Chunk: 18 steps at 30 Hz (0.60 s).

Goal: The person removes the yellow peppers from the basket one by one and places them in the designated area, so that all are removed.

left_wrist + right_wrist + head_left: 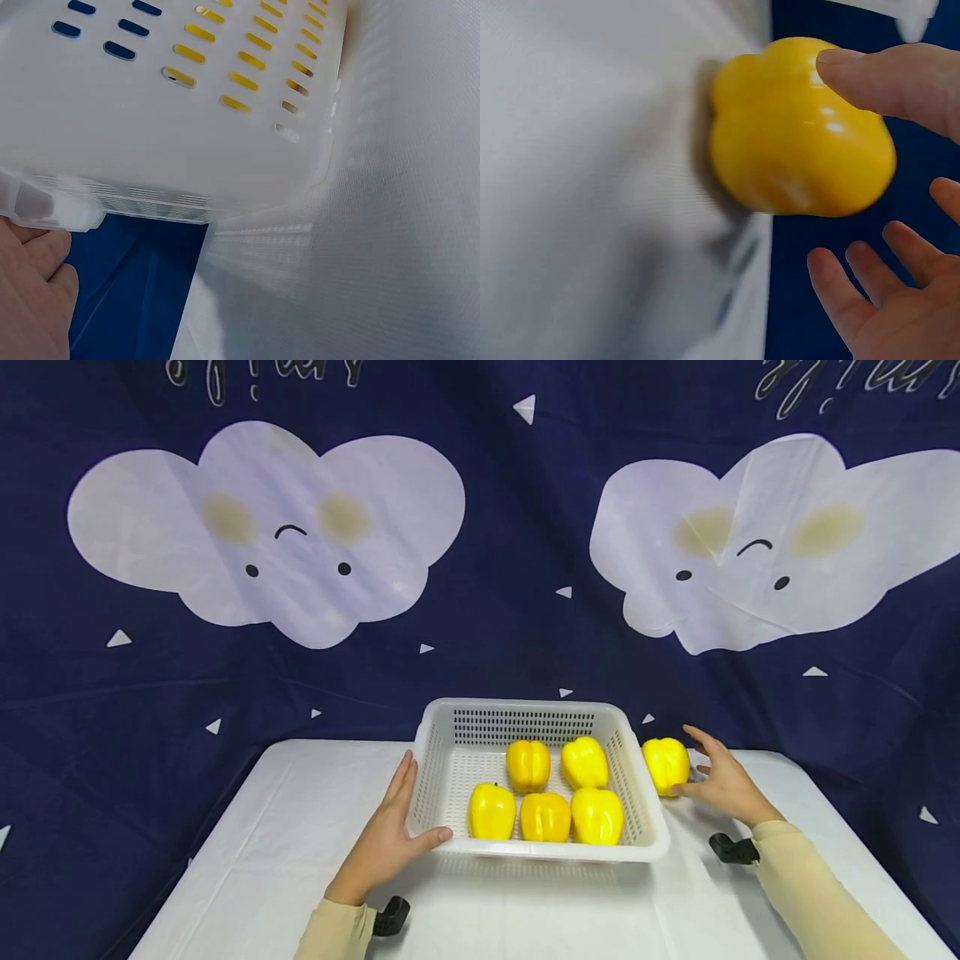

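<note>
A white plastic basket (551, 849) with slotted walls stands on the table, several yellow bell peppers (545, 817) inside it, mostly toward its right. At its left front corner is my left hand (382, 839), fingers straight along the left side and thumb over the rim; the left wrist view shows its fingertips (52, 244) right at the rim. One more yellow bell pepper (666, 765) lies outside, close to the basket's right wall. Around it my right hand (723, 781) is spread, with the thumb (855, 71) against the pepper and the other fingers apart from it.
A white cloth covers the table (292, 827). Directly behind hangs a dark blue curtain (525, 652) with cloud faces and small white triangles. A black wrist mount (392, 917) shows below the left hand, another black mount (733, 849) at the right wrist.
</note>
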Each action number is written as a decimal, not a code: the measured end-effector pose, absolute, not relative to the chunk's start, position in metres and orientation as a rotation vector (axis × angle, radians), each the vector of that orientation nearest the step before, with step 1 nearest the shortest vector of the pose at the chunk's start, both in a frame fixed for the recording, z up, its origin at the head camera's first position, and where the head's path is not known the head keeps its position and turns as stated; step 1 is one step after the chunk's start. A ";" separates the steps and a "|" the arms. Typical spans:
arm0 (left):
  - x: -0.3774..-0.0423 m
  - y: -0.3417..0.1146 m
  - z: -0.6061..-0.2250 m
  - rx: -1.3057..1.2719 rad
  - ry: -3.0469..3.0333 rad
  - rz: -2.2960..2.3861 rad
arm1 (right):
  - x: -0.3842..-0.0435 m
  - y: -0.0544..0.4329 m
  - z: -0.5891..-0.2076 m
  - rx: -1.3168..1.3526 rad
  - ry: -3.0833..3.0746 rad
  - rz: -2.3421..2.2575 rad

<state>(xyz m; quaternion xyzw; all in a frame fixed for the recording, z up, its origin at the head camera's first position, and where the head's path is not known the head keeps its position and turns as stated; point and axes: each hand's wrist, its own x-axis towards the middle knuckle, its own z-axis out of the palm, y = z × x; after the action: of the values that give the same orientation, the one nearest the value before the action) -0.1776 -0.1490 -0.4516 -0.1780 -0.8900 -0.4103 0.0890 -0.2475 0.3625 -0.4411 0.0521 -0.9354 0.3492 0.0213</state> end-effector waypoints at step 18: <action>-0.177 -0.148 -0.451 -0.539 -2.632 -1.221 | -0.228 0.338 -0.390 0.373 -2.653 1.087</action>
<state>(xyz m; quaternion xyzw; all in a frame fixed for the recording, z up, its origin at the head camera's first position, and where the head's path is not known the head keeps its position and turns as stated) -0.1775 -0.1483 -0.4513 -0.1820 -0.8877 -0.4120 0.0952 -0.2284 0.3378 -0.3905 0.1280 -0.9104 0.3731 0.1250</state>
